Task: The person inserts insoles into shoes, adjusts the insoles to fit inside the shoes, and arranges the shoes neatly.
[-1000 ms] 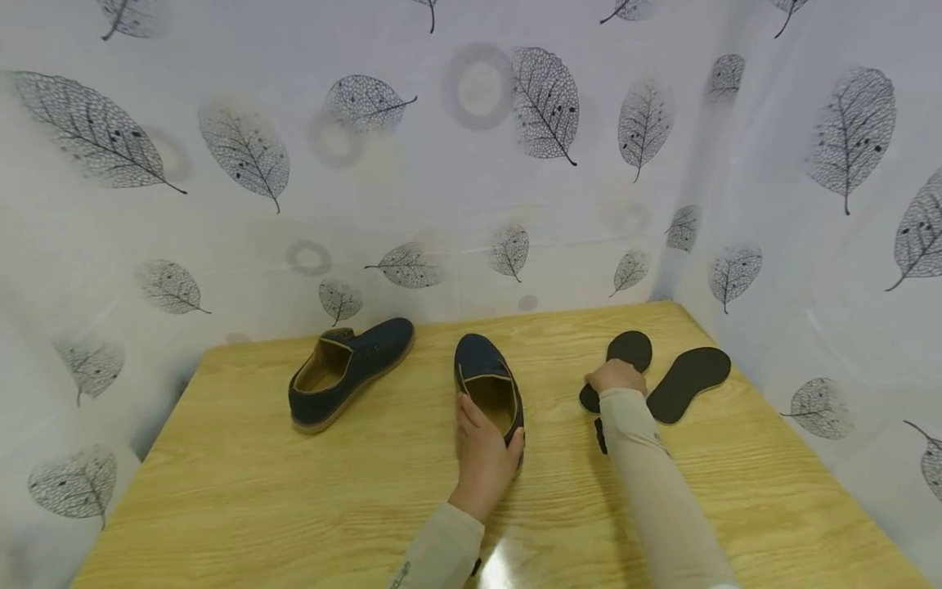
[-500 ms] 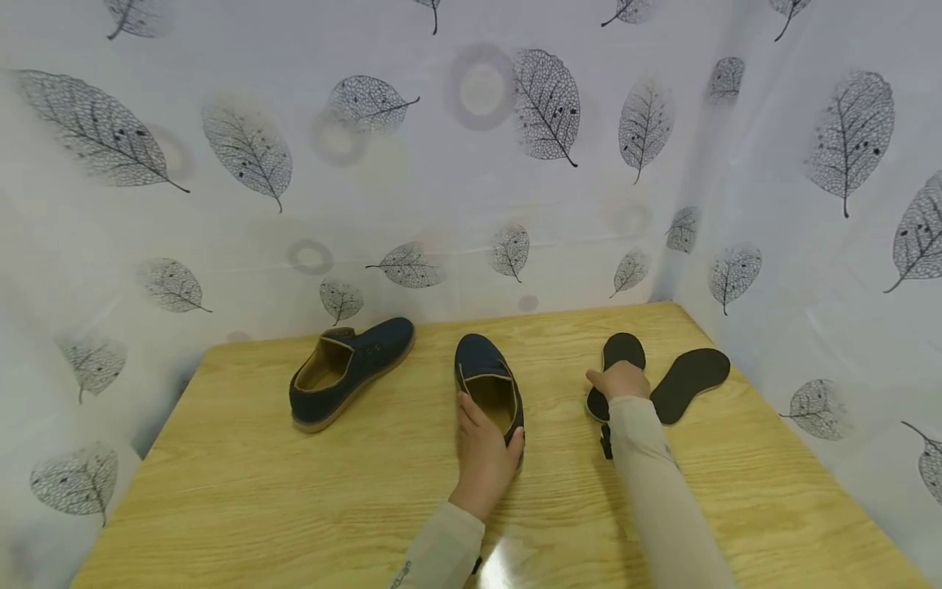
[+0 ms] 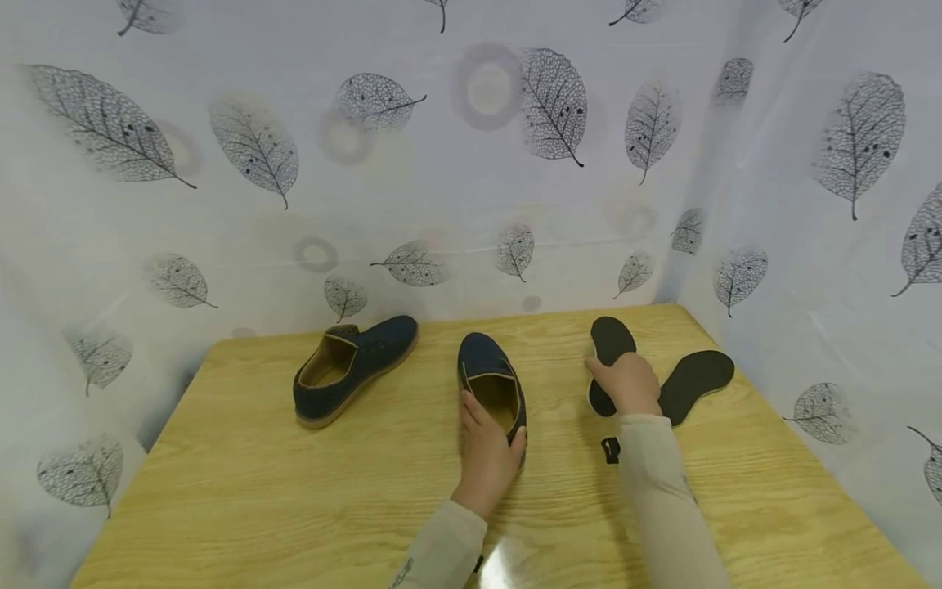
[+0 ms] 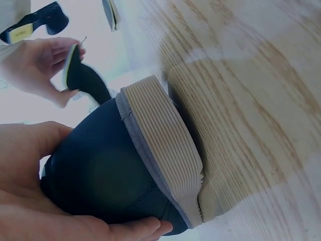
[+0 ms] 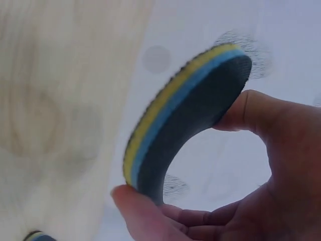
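Observation:
A navy slip-on shoe (image 3: 482,353) stands in the middle of the table, toe pointing away. My left hand (image 3: 487,462) holds it round the heel, thumb on one side and fingers on the other; the left wrist view shows the dark heel (image 4: 100,165) above a ribbed tan sole. To the right, my right hand (image 3: 631,381) grips a black insole (image 3: 611,337) by its edges, raised off the table. Seen from the right wrist, the insole (image 5: 195,110) has yellow and blue layers along its rim. A second insole (image 3: 696,381) lies flat just right of that hand.
The other navy shoe (image 3: 361,364) rests on the left of the wood-grain table (image 3: 294,491), angled to the right. A white leaf-print curtain (image 3: 456,180) hangs behind and along the sides. A small black piece of wrist gear (image 3: 610,450) juts out beside the right sleeve.
My right hand has picked up the nearer insole from the table, turning and tilting it. My left hand keeps its hold on the shoe, which has stayed in place.

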A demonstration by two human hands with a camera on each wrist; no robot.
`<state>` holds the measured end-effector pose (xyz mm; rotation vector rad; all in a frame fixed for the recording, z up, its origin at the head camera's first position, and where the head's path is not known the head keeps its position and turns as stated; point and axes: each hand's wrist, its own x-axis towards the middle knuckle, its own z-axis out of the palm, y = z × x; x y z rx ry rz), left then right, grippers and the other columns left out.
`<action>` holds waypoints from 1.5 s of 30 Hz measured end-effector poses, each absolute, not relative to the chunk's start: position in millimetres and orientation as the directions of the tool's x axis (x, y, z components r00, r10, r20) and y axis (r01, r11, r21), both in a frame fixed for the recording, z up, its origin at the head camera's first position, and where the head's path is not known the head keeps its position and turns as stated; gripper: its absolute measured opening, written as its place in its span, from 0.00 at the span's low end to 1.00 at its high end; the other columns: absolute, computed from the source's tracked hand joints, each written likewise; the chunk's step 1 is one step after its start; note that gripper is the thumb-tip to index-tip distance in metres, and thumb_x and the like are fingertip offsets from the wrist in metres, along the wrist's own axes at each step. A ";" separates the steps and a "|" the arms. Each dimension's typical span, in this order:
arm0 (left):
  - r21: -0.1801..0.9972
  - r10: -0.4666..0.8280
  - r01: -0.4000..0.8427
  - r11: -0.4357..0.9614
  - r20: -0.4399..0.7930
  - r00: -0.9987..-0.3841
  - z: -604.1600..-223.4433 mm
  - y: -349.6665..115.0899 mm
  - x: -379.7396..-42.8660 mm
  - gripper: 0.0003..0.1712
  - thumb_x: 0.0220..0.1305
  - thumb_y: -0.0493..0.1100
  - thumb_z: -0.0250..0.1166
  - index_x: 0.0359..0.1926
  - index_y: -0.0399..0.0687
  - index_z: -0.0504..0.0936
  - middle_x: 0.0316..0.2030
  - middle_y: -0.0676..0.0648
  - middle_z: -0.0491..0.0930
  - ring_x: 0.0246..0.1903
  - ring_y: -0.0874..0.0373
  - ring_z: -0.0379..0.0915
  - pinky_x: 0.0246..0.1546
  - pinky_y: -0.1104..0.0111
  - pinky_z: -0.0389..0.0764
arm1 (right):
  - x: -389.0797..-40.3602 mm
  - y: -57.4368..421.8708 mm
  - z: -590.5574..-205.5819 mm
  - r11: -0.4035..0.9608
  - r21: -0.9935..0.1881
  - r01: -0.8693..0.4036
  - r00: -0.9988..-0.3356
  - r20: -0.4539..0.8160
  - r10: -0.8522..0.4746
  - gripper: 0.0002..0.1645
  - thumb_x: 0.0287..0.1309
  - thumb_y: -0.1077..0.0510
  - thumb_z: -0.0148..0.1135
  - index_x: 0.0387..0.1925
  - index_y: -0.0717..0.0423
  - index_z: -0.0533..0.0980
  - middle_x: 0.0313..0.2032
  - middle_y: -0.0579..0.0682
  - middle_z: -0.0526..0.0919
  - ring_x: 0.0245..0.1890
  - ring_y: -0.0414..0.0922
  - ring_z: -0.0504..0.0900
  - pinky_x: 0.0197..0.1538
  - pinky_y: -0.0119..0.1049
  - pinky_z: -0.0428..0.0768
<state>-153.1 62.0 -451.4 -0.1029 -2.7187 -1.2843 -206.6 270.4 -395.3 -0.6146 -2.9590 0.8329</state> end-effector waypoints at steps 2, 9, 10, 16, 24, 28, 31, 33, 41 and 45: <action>0.761 0.005 0.118 0.638 0.149 -0.989 -451.7 61.9 -153.6 0.54 0.60 0.43 0.68 0.69 0.20 0.40 0.63 0.18 0.50 0.57 0.25 0.61 0.50 0.44 0.72 | -202.3 265.7 -388.1 0.786 -0.512 0.345 -0.931 -0.079 0.357 0.31 0.63 0.40 0.52 0.11 0.54 0.64 0.13 0.47 0.62 0.14 0.45 0.67 0.17 0.34 0.63; 0.763 0.009 0.122 0.635 0.150 -0.989 -452.8 62.0 -156.3 0.54 0.61 0.43 0.67 0.69 0.20 0.40 0.64 0.18 0.49 0.58 0.26 0.60 0.51 0.45 0.72 | -187.0 246.5 -364.0 0.773 -0.569 0.281 -0.948 -0.037 0.317 0.29 0.61 0.40 0.57 0.16 0.58 0.67 0.14 0.49 0.64 0.14 0.46 0.68 0.18 0.36 0.65; 0.762 0.009 0.126 0.635 0.155 -0.988 -453.1 62.0 -156.6 0.54 0.61 0.43 0.67 0.69 0.20 0.40 0.64 0.18 0.49 0.58 0.26 0.60 0.51 0.45 0.72 | -184.9 243.2 -360.9 0.772 -0.572 0.277 -0.949 -0.038 0.312 0.30 0.60 0.40 0.57 0.20 0.62 0.71 0.16 0.53 0.69 0.16 0.47 0.70 0.18 0.37 0.67; 0.763 0.000 0.130 0.633 0.169 -0.986 -452.1 62.0 -158.1 0.54 0.60 0.42 0.68 0.69 0.19 0.40 0.63 0.17 0.50 0.58 0.25 0.60 0.52 0.45 0.72 | -175.6 222.0 -348.9 0.779 -0.580 0.239 -0.967 -0.066 0.247 0.35 0.58 0.40 0.60 0.40 0.73 0.73 0.31 0.64 0.77 0.23 0.51 0.76 0.24 0.39 0.71; 0.760 -0.007 0.147 0.634 0.195 -0.981 -451.9 64.6 -159.1 0.55 0.58 0.42 0.69 0.68 0.17 0.41 0.62 0.17 0.51 0.57 0.26 0.62 0.50 0.46 0.73 | -166.8 199.0 -342.1 0.814 -0.572 0.102 -0.995 -0.038 0.097 0.30 0.55 0.44 0.64 0.42 0.69 0.75 0.33 0.59 0.81 0.26 0.48 0.78 0.30 0.41 0.75; 0.759 0.002 0.158 0.631 0.203 -0.979 -452.1 65.4 -158.4 0.55 0.57 0.42 0.70 0.67 0.16 0.41 0.62 0.16 0.51 0.56 0.25 0.63 0.49 0.45 0.74 | -163.7 192.8 -343.4 0.819 -0.571 0.058 -0.998 -0.021 0.056 0.29 0.53 0.45 0.65 0.44 0.68 0.77 0.38 0.59 0.82 0.31 0.49 0.81 0.35 0.44 0.79; 0.768 0.003 0.154 0.621 0.195 -0.981 -453.0 65.3 -157.8 0.55 0.58 0.42 0.70 0.68 0.17 0.41 0.62 0.16 0.50 0.56 0.24 0.62 0.49 0.45 0.74 | -162.5 191.0 -345.5 0.817 -0.576 0.032 -0.999 -0.008 0.033 0.28 0.52 0.46 0.66 0.45 0.66 0.77 0.37 0.57 0.82 0.31 0.48 0.80 0.35 0.44 0.79; 0.771 0.001 0.155 0.618 0.196 -0.981 -454.9 65.1 -157.5 0.56 0.58 0.42 0.70 0.68 0.17 0.41 0.62 0.16 0.50 0.56 0.24 0.62 0.50 0.45 0.73 | -161.7 191.3 -347.3 0.814 -0.580 0.003 -1.000 0.012 0.012 0.26 0.51 0.47 0.67 0.44 0.65 0.78 0.34 0.54 0.82 0.28 0.46 0.79 0.33 0.42 0.78; 0.775 0.044 0.237 0.586 0.262 -0.964 -459.1 56.0 -150.8 0.58 0.55 0.42 0.72 0.66 0.15 0.40 0.61 0.16 0.51 0.55 0.25 0.63 0.50 0.43 0.73 | -159.5 195.9 -358.8 0.802 -0.577 -0.154 -0.986 0.035 -0.164 0.19 0.47 0.55 0.66 0.41 0.59 0.77 0.26 0.47 0.75 0.15 0.39 0.67 0.22 0.34 0.69; 0.811 0.178 0.295 0.504 0.237 -0.955 -447.8 40.5 -154.1 0.59 0.56 0.42 0.71 0.68 0.18 0.36 0.63 0.17 0.46 0.59 0.25 0.57 0.55 0.42 0.68 | -160.9 197.4 -360.8 0.793 -0.571 -0.210 -0.974 0.054 -0.219 0.17 0.47 0.56 0.65 0.41 0.58 0.77 0.28 0.47 0.74 0.14 0.38 0.64 0.20 0.33 0.68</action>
